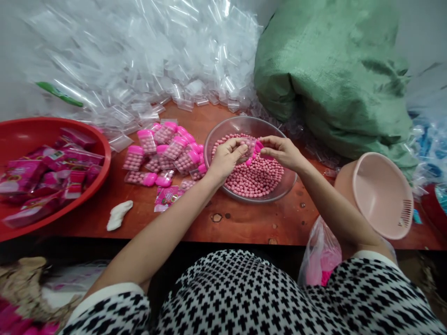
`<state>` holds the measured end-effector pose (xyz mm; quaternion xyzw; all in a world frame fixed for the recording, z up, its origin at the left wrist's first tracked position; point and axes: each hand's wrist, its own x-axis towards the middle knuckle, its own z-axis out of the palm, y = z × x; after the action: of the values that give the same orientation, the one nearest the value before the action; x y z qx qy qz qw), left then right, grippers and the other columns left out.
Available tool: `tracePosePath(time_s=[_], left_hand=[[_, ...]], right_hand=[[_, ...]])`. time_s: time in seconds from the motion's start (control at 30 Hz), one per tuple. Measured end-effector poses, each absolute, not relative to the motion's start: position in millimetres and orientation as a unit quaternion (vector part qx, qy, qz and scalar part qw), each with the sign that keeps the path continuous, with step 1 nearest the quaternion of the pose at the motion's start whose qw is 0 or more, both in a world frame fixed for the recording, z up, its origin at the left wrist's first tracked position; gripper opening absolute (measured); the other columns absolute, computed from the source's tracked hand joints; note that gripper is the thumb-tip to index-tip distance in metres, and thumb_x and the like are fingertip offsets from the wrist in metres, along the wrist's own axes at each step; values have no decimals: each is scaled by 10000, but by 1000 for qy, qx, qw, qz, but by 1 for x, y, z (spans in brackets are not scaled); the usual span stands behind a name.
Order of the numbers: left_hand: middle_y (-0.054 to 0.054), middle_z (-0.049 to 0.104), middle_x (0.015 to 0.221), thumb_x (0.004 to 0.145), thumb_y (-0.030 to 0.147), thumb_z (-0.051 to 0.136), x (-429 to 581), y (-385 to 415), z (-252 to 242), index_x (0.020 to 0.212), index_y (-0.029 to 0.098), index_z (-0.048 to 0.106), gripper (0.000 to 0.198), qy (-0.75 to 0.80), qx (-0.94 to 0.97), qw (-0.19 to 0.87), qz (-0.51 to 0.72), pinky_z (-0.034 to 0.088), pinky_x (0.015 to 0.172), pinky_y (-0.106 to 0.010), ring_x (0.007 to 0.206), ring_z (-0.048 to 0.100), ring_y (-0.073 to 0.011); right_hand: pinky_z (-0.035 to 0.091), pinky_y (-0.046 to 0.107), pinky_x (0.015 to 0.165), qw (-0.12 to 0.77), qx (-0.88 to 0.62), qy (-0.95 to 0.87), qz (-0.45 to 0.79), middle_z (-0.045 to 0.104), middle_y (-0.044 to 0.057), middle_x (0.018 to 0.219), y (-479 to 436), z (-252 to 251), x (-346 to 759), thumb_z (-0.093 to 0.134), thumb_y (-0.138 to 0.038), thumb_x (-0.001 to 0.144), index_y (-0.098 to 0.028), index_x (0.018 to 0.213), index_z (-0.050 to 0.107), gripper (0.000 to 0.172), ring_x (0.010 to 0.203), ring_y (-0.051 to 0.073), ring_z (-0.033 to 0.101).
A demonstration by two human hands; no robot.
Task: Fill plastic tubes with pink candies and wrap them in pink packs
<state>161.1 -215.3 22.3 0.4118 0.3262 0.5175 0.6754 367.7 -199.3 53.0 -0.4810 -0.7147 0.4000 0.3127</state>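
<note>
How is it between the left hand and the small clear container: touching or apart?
Touching: the head view shows the left hand pinching the small clear container between thumb and fingers.

One left hand (226, 159), one right hand (282, 151), beads (260, 179) past counting

And there they were: one see-through bowl (244, 124), one peach basket (382, 195), one green sack (328, 70), one white lump (119, 215)! At least a dozen pink-capped bottles (175, 148) crowded in, overlaps hid the exact tally, and clear plastic pieces (209, 88) ran uncountable!
</note>
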Motion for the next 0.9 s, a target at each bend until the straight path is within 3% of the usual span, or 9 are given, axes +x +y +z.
tracePosePath(time_s=[0.2,0.33,0.47,0.57,0.67,0.73,0.9], left_hand=[[-25,694,931,704,357,783,161,-217,24,895,160,653,304,335,428,653,528,567,769,-301,847,647,-151],[-28,690,871,748,320,722,160,-218,21,875,148,664,222,339,457,616,545,557,754,-286,822,641,-151],[-42,708,907,766,312,689,159,-219,18,933,142,705,239,339,506,586,534,549,754,-282,837,644,-161],[-64,722,972,781,325,677,158,-220,15,993,145,727,282,344,532,574,519,549,783,-297,875,652,-178],[-66,737,1003,801,333,667,156,-220,14,1023,174,750,285,351,573,541,506,534,839,-299,929,659,-190],[-56,744,1007,817,352,661,155,-221,15,1038,195,759,288,350,600,522,495,524,853,-294,933,663,-190],[-39,753,1008,847,345,626,153,-224,17,1073,207,762,297,336,633,513,473,524,843,-300,902,677,-187]], right_hand=[[539,328,790,366,-537,-703,289,722,17,860,-228,54,333,751,-339,744,-186,1034,703,331,806,170,653],[579,318,695,421,-509,-570,489,698,4,809,-234,52,327,797,-497,688,-189,965,671,433,697,144,655],[589,287,633,408,-502,-477,595,667,-17,741,-231,51,336,916,-456,522,-185,820,603,510,604,114,641],[567,259,596,420,-518,-544,508,669,-23,757,-228,59,348,891,-465,571,-201,874,595,499,619,118,642],[561,277,667,427,-512,-665,338,703,-8,823,-232,76,355,810,-471,699,-236,1107,602,515,714,149,672],[551,286,736,380,-496,-741,244,721,2,873,-235,87,355,745,-436,783,-246,1238,590,516,766,156,681],[516,269,761,250,-431,-855,142,743,38,977,-232,98,347,653,-347,864,-225,1129,693,295,806,154,676]])
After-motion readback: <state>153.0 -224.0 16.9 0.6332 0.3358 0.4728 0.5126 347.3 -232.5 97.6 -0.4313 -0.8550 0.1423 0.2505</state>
